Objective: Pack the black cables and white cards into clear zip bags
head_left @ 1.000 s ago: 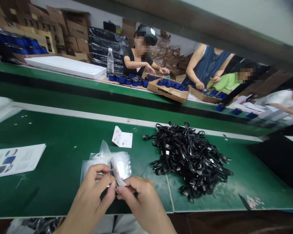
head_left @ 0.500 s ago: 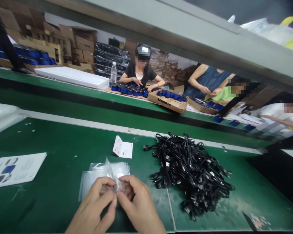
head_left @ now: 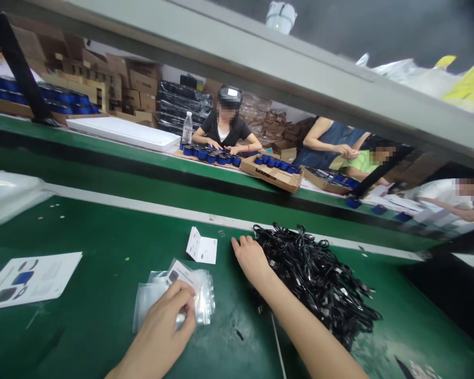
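Note:
My left hand [head_left: 168, 318] is closed, thumb and fingers pinching a small clear plastic bag with a printed leaflet [head_left: 181, 275] that seems to be inside it. Beneath lies a loose stack of clear zip bags [head_left: 144, 301] on the green bench. My right hand [head_left: 252, 257] reaches to the left edge of a heap of black USB cables [head_left: 316, 284], fingers apart and pointing away from me. Its fingertips cover the spot at the heap's edge, and whether they touch a cable is hidden. A folded white leaflet [head_left: 203, 248] stands between the hands, farther back.
Printed sheets [head_left: 31, 279] lie at the left, below a white plastic bundle [head_left: 11, 197]. A grey beam [head_left: 237, 47] crosses overhead. Beyond the bench, several people work beside a cardboard tray [head_left: 272, 176] of blue items. A dark object [head_left: 450, 295] stands at the right.
My right hand has let go of the plastic bag and moved right and forward to the cable heap. My left hand keeps the bag, and its leaflet now shows. The view has shifted slightly.

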The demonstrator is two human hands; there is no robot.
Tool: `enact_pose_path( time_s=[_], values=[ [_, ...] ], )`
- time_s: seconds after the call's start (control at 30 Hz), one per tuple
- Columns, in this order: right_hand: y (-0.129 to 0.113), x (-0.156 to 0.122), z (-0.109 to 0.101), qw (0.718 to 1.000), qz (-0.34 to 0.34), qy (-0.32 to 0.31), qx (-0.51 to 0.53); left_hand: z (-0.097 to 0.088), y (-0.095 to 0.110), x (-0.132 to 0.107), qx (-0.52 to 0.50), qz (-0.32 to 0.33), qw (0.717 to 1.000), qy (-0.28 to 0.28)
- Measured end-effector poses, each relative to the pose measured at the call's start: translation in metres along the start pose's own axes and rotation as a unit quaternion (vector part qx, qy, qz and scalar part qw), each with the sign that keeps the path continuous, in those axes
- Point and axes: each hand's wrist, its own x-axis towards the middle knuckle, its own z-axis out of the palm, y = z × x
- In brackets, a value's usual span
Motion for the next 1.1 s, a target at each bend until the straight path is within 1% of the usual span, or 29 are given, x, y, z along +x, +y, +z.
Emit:
enact_pose_path(
  time_s=[0.03,0.1,0.17,0.2,0.23,0.27,0.3,0.33,0.37,0.4,0.43,0.47,0.53,0.57,0.6,0.63,0.7,0.73,0.77,0.8,0.83,0.93,0.97,1.0,1.03,1.1],
  values=[
    [0.001,0.000,0.001,1.000,-0.007,-0.001,0.012,0.000,0.000,0.001,-0.007,-0.005,1.000,-0.006],
    [-0.005,-0.010,-0.001,0.998,-0.020,0.003,0.053,-0.001,0.000,0.002,-0.030,-0.014,0.999,-0.016],
    [-0.019,-0.029,-0.004,0.994,-0.025,0.010,0.110,-0.001,0.000,0.003,-0.056,-0.022,0.998,-0.022],
    [-0.026,-0.041,-0.004,0.986,-0.019,0.009,0.166,-0.001,0.000,0.004,-0.066,-0.028,0.997,-0.022],
    [-0.034,-0.052,-0.003,0.971,-0.006,0.003,0.239,0.000,0.000,0.004,-0.073,-0.033,0.997,-0.021],
    [-0.041,-0.063,-0.001,0.939,0.020,-0.007,0.344,0.000,-0.001,0.005,-0.079,-0.038,0.996,-0.021],
    [-0.046,-0.073,0.003,0.901,0.051,-0.016,0.432,0.000,-0.001,0.005,-0.086,-0.041,0.995,-0.021],
    [-0.049,-0.081,0.008,0.861,0.084,-0.022,0.501,0.000,-0.002,0.005,-0.094,-0.044,0.994,-0.021],
    [-0.051,-0.089,0.013,0.832,0.116,-0.025,0.542,0.000,-0.003,0.005,-0.102,-0.048,0.993,-0.019],
    [-0.051,-0.095,0.018,0.826,0.142,-0.021,0.545,0.000,-0.004,0.005,-0.110,-0.053,0.992,-0.018],
    [-0.051,-0.100,0.022,0.838,0.159,-0.013,0.523,0.000,-0.005,0.004,-0.115,-0.060,0.992,-0.015],
    [-0.050,-0.104,0.025,0.861,0.163,-0.002,0.483,0.000,-0.005,0.003,-0.115,-0.066,0.991,-0.009],
    [-0.049,-0.110,0.028,0.915,0.129,0.023,0.381,0.001,-0.004,0.001,-0.104,-0.078,0.991,0.002],
    [-0.050,-0.113,0.030,0.936,0.100,0.040,0.336,0.002,-0.002,-0.001,-0.097,-0.081,0.992,0.007],
    [-0.052,-0.114,0.032,0.948,0.075,0.057,0.304,0.003,0.000,-0.002,-0.089,-0.081,0.993,0.014],
    [-0.055,-0.116,0.036,0.953,0.060,0.077,0.288,0.004,0.002,-0.004,-0.080,-0.076,0.994,0.022],
    [-0.062,-0.117,0.045,0.949,0.070,0.123,0.283,0.009,0.006,-0.008,-0.056,-0.053,0.996,0.042],
    [-0.065,-0.118,0.050,0.943,0.089,0.141,0.289,0.011,0.007,-0.010,-0.041,-0.037,0.997,0.052],
    [-0.068,-0.119,0.054,0.936,0.108,0.147,0.302,0.012,0.008,-0.012,-0.027,-0.024,0.998,0.059],
    [-0.070,-0.121,0.057,0.929,0.120,0.138,0.321,0.013,0.008,-0.014,-0.014,-0.015,0.998,0.066],
    [-0.071,-0.122,0.057,0.922,0.121,0.113,0.349,0.014,0.009,-0.015,-0.004,-0.010,0.997,0.073],
    [-0.070,-0.127,0.048,0.894,0.078,-0.006,0.442,0.010,0.009,-0.017,0.007,-0.003,0.996,0.088],
    [-0.069,-0.128,0.044,0.888,0.066,-0.031,0.454,0.009,0.010,-0.018,0.007,-0.001,0.996,0.091],
    [-0.068,-0.128,0.040,0.888,0.065,-0.039,0.453,0.008,0.011,-0.019,0.007,0.002,0.996,0.092],
    [-0.067,-0.127,0.038,0.892,0.075,-0.034,0.445,0.008,0.012,-0.020,0.005,0.004,0.996,0.090],
    [-0.067,-0.122,0.037,0.896,0.115,0.002,0.429,0.011,0.016,-0.025,-0.001,0.018,0.997,0.081]
  ],
)
